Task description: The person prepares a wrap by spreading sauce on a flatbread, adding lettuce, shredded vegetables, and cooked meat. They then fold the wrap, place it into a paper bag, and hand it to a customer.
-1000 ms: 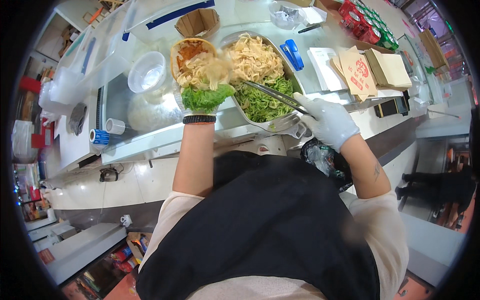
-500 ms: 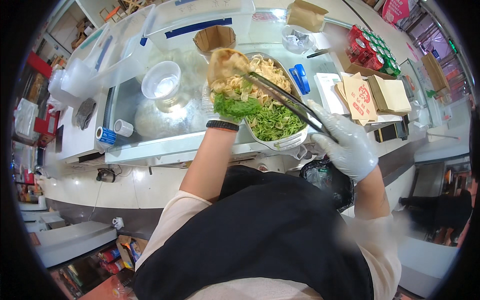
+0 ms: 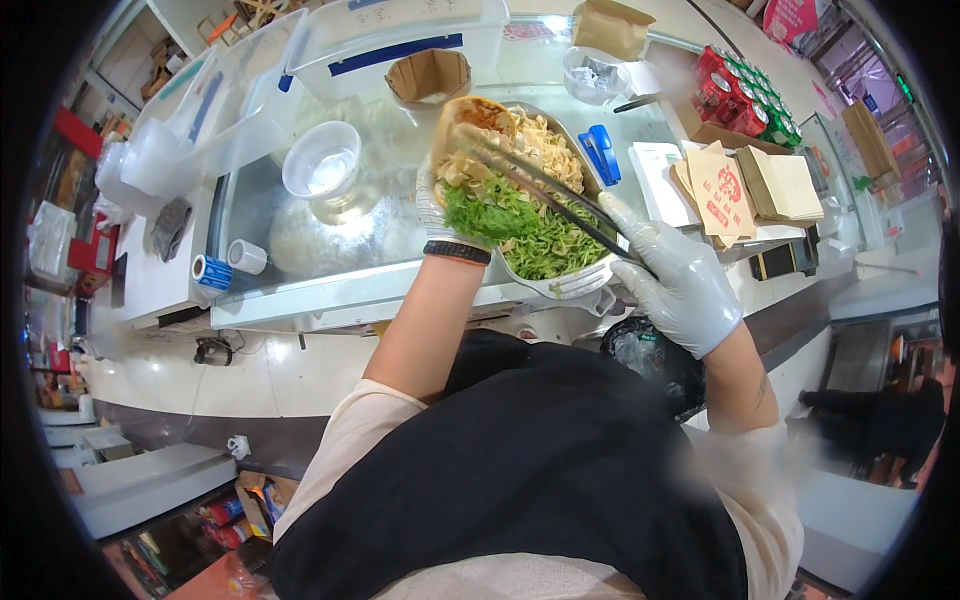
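In my gloved left hand (image 3: 432, 205) is a round flatbread (image 3: 447, 125), folded open, with reddish-brown sauce on its inner face. Green lettuce (image 3: 465, 212) lies at its near side. My gloved right hand (image 3: 685, 285) grips long dark tongs (image 3: 560, 205), whose tips reach into the flatbread and are blurred. Directly behind and beside the flatbread stands a metal tray (image 3: 583, 284), holding pale shredded strips (image 3: 548, 145) in its far part and green shreds (image 3: 560, 240) in its near part. The left fingers are mostly hidden.
Around the tray are a blue stapler (image 3: 600, 155), a clear plastic tub (image 3: 322, 162), a cardboard box (image 3: 428, 78) and paper bags (image 3: 718, 190). Red and green cans (image 3: 740, 95) stand far right. A black bin bag (image 3: 655, 365) hangs below the counter's front edge.
The flatbread has tilted open, showing its sauced inside. My left hand has shifted slightly right. The tongs' tips have moved left and up, into the flatbread.
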Available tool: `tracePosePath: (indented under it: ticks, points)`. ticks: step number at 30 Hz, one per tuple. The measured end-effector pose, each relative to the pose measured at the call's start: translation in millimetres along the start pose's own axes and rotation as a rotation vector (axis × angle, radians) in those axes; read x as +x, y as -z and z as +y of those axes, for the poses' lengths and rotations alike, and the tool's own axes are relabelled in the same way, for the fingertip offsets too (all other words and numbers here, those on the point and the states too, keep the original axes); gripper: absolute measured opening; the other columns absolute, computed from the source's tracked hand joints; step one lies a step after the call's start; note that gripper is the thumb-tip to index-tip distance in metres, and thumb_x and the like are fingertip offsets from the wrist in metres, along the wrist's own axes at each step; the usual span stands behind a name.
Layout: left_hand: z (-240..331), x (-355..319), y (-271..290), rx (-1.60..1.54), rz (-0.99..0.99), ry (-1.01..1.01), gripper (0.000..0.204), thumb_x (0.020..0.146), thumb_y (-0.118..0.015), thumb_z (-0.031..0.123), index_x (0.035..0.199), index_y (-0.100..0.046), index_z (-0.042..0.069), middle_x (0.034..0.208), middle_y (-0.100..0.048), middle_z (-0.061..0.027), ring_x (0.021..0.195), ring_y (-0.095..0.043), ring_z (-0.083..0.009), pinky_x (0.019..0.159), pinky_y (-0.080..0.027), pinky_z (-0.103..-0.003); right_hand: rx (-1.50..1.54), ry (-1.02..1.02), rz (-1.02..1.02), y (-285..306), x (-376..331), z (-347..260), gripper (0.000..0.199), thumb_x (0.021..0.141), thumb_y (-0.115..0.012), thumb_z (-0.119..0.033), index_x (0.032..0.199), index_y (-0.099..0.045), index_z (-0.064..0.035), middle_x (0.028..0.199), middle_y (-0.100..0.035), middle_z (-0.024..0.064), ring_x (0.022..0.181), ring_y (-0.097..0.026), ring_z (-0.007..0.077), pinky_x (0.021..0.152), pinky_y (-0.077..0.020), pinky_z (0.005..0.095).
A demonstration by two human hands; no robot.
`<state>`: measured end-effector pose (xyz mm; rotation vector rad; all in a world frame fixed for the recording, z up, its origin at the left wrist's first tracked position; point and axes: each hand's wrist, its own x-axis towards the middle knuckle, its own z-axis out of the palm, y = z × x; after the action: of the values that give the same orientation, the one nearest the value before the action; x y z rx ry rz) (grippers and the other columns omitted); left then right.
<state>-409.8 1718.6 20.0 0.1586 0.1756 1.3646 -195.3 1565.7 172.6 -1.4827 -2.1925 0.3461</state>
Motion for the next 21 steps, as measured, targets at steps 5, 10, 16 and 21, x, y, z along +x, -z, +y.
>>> tracePosePath:
  ticks: [5, 10, 16, 21]
  points:
    - [0.0, -3.5, -1.0, 0.018, 0.033, 0.035, 0.067, 0.097, -0.043, 0.054, 0.146, -0.044, 0.008, 0.141, -0.051, -0.0183, 0.125, -0.055, -0.0361, 0.101, -0.052, -0.053, -0.126, -0.046, -0.187, -5.1, -2.5, 3.1, 0.064, 0.086, -0.07, -0.013, 0.147, -0.049, -0.0143, 0.1, -0.066, 0.0175, 0.087, -0.066, 0.0363, 0.078, -0.0523, 0.043]
    - [-1.7, 0.5, 6.4, 0.061, -0.07, -0.001, 0.066, 0.097, -0.04, 0.053, 0.148, -0.042, 0.009, 0.144, -0.049, -0.0187, 0.128, -0.053, -0.0365, 0.104, -0.049, -0.056, -0.034, -0.008, -0.215, 15.3, -1.1, 7.5, 0.065, 0.085, -0.069, -0.014, 0.146, -0.048, -0.01, 0.096, -0.066, 0.0186, 0.087, -0.065, 0.0375, 0.078, -0.0518, 0.0429]
    - [3.6, 7.2, 22.2, 0.011, -0.062, -0.003, 0.06, 0.101, -0.04, 0.048, 0.146, -0.042, 0.01, 0.143, -0.049, -0.0178, 0.127, -0.053, -0.0359, 0.102, -0.051, -0.055, 0.013, -0.049, -0.205, 43.6, -5.0, 1.9, 0.064, 0.085, -0.069, -0.012, 0.146, -0.05, -0.0086, 0.097, -0.067, 0.02, 0.088, -0.065, 0.0366, 0.08, -0.0511, 0.0401]
    - [-12.5, -0.1, 1.1, 0.234, -0.059, -0.068, 0.056, 0.104, -0.037, 0.048, 0.146, -0.042, 0.011, 0.146, -0.046, -0.0151, 0.128, -0.052, -0.0333, 0.104, -0.05, -0.053, -0.055, -0.099, -0.23, 14.6, 5.8, 6.3, 0.063, 0.086, -0.07, -0.012, 0.146, -0.05, -0.0093, 0.094, -0.066, 0.0185, 0.083, -0.064, 0.0324, 0.079, -0.0506, 0.0372]
